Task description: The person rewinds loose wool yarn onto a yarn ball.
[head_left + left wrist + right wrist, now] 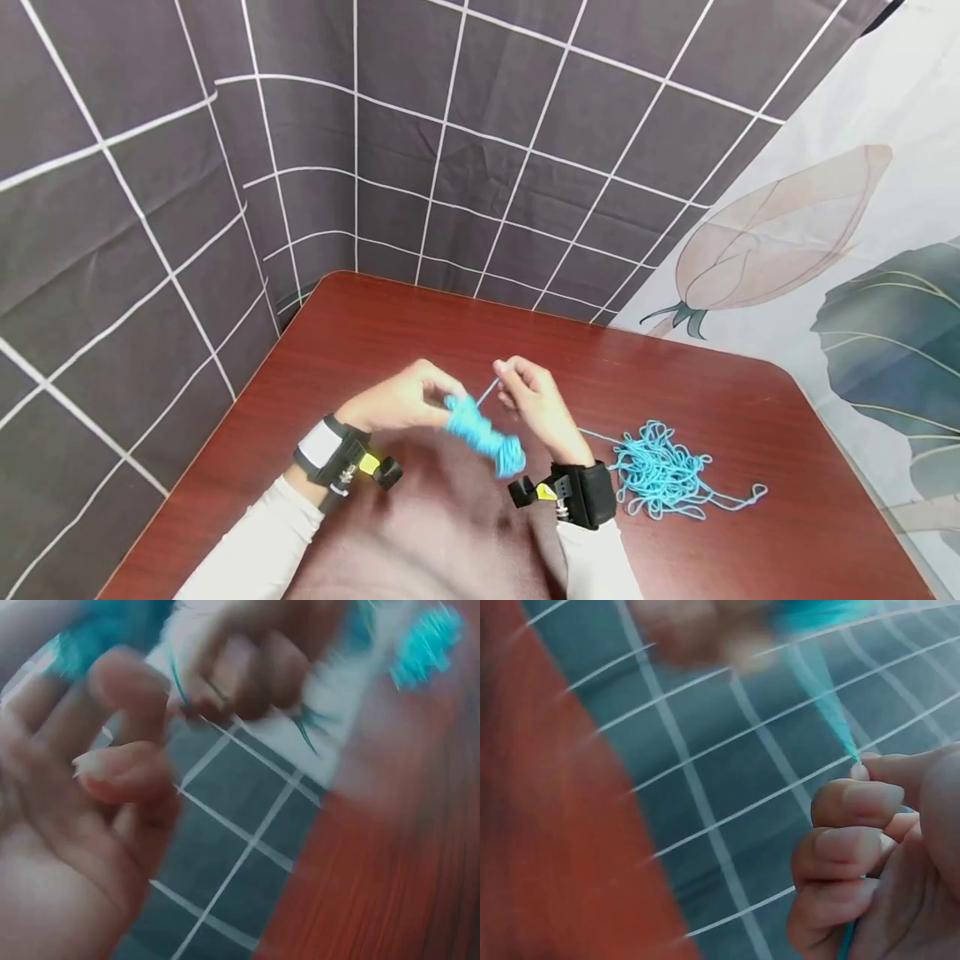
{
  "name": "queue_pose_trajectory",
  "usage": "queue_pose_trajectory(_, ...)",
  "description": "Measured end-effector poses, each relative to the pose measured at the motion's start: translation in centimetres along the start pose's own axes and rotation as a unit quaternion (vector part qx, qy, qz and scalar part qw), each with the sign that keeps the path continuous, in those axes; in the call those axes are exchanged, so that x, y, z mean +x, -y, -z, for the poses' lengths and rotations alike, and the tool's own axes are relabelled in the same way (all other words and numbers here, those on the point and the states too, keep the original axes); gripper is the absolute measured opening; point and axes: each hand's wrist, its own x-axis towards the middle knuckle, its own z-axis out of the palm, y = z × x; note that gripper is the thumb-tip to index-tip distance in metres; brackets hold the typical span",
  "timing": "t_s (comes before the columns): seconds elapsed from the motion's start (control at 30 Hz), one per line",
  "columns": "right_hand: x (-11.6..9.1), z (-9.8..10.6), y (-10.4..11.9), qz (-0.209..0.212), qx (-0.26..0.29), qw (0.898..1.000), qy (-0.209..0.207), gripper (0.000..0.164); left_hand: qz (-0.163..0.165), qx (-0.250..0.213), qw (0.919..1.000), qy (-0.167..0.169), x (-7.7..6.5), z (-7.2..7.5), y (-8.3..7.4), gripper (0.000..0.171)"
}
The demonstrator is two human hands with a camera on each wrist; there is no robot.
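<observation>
Your left hand [403, 400] had thumb and fingers curled round the blue cord bundle [476, 429], which stuck out toward 4 o'clock. Your right hand [537, 407] pinched its strand [488, 392], loose cord pile [660, 471] on the bench [712, 392] at 4 o'clock from it.

Wound light-blue cord bundle [480, 434]: end partly hidden by left hand [405, 398]; blurred, top-cropped, right wrist view. Loose light-blue cord tangle [658, 472], toward right edge of reddish-brown wooden table [675, 375]: blurred, left wrist view. Table's near corners: cropped.

Grey gridded sheeting [405, 142], apparently cloth, backs the reddish-brown table [420, 321].
</observation>
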Motion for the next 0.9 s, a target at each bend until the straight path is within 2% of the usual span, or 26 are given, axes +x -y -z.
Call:
queue_pose_trajectory(0.03,-0.1,0.2,0.1,-0.007,0.002,1.0,-0.011,0.034,-0.003,0.045,0.9988,0.02,0.1,-0.1,0.2,0.006)
queue_pose_trajectory(0.07,-0.2,0.3,0.2,-0.001,-0.004,1.0,-0.011,0.036,-0.001,0.086,0.996,0.024,0.2,-0.2,0.3,0.007)
queue_pose_trajectory(0.1,-0.3,0.3,0.4,0.01,-0.021,1.0,-0.006,0.036,0.006,0.125,0.9922,0.008,0.3,-0.2,0.5,0.009)
queue_pose_trajectory(0.13,-0.4,0.1,0.5,0.022,-0.041,0.999,0.004,0.035,0.015,0.162,0.9864,-0.022,0.4,-0.3,0.7,0.009)
queue_pose_trajectory(0.2,-0.5,-0.7,0.8,0.051,-0.092,0.994,0.036,0.033,0.035,0.211,0.9695,-0.119,0.5,-0.3,1.0,0.009)
queue_pose_trajectory(0.23,-0.5,-1.1,0.9,0.061,-0.115,0.99,0.056,0.032,0.043,0.215,0.9599,-0.175,0.5,-0.3,1.1,0.008)
queue_pose_trajectory(0.3,-0.5,-2.0,0.7,0.067,-0.14,0.983,0.099,0.031,0.051,0.181,0.945,-0.268,0.5,-0.2,1.0,0.011)
queue_pose_trajectory(0.37,-0.3,-2.6,0.5,0.051,-0.134,0.981,0.132,0.031,0.051,0.115,0.9402,-0.316,0.4,0.0,0.8,0.014)
queue_pose_trajectory(0.4,-0.2,-2.8,0.3,0.04,-0.128,0.982,0.136,0.031,0.048,0.078,0.9423,-0.322,0.3,0.1,0.7,0.016)
queue_pose_trajectory(0.47,-0.1,-2.7,0.1,0.019,-0.109,0.986,0.124,0.032,0.044,0.004,0.9531,-0.299,0.1,0.2,0.4,0.017)
queue_pose_trajectory(0.5,0.0,-2.5,0.0,0.029,-0.113,0.987,0.113,0.03,0.04,-0.025,0.9599,-0.276,0.1,0.2,0.3,0.016)
queue_pose_trajectory(0.57,0.0,-1.8,0.1,0.034,-0.093,0.992,0.076,0.026,0.022,-0.05,0.9753,-0.214,0.0,0.1,0.1,0.013)
queue_pose_trajectory(0.63,0.0,-1.1,0.4,0.038,-0.07,0.996,0.041,0.026,0.003,-0.041,0.9904,-0.132,0.0,0.0,0.0,0.009)
queue_pose_trajectory(0.7,-0.1,-0.4,0.8,0.039,-0.057,0.998,0.011,0.027,-0.011,-0.007,0.9985,-0.054,0.1,-0.1,0.0,0.008)
queue_pose_trajectory(0.73,-0.3,-0.1,1.1,0.026,-0.036,0.999,-0.001,0.029,-0.013,0.024,0.9994,-0.022,0.2,-0.2,0.1,0.009)
queue_pose_trajectory(0.77,-0.4,0.0,1.6,0.021,-0.04,0.999,-0.011,0.031,-0.013,0.058,0.9982,0.001,0.3,-0.3,0.2,0.01)
queue_pose_trajectory(0.8,-0.6,0.1,2.0,0.023,-0.046,0.999,-0.012,0.031,-0.012,0.099,0.9949,0.011,0.4,-0.3,0.3,0.009)
queue_pose_trajectory(0.83,-0.7,0.0,2.4,0.028,-0.064,0.997,-0.011,0.031,-0.004,0.138,0.9904,0.001,0.5,-0.4,0.5,0.01)
queue_pose_trajectory(0.9,-1.1,-0.4,3.3,0.042,-0.096,0.995,0.004,0.028,0.016,0.201,0.9778,-0.058,0.6,-0.5,0.8,0.01)
